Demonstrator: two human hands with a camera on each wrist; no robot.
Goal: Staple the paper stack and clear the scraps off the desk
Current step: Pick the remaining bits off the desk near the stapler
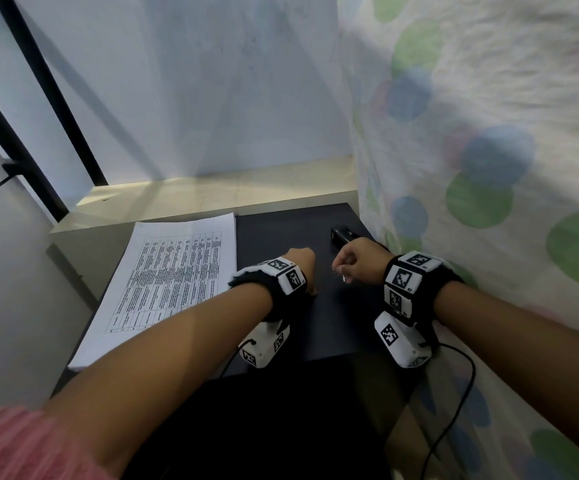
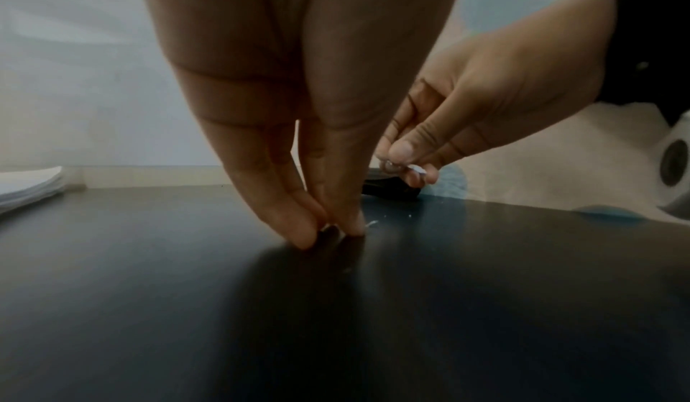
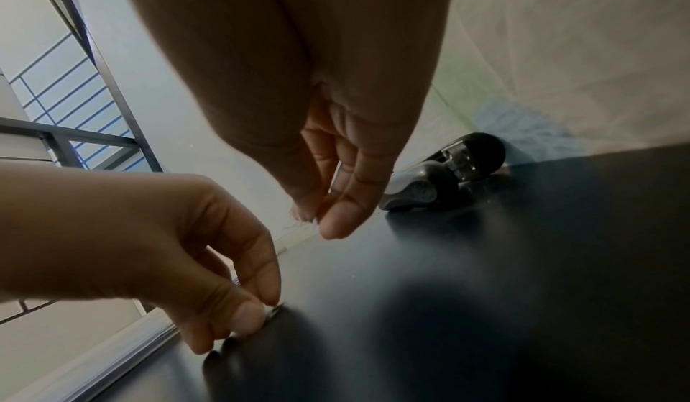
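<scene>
The left hand (image 2: 298,113) pinches a tiny scrap (image 2: 330,228) at the dark worktop (image 2: 485,305). The right hand (image 2: 485,98) grips small white scraps (image 2: 414,168) above it. The paper stack (image 1: 173,271) lies left, the stapler (image 3: 440,178) behind.

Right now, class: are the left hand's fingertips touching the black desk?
Touching. In the left wrist view the left hand has its fingertips down on the desk, meeting their own reflection with no gap.
</scene>
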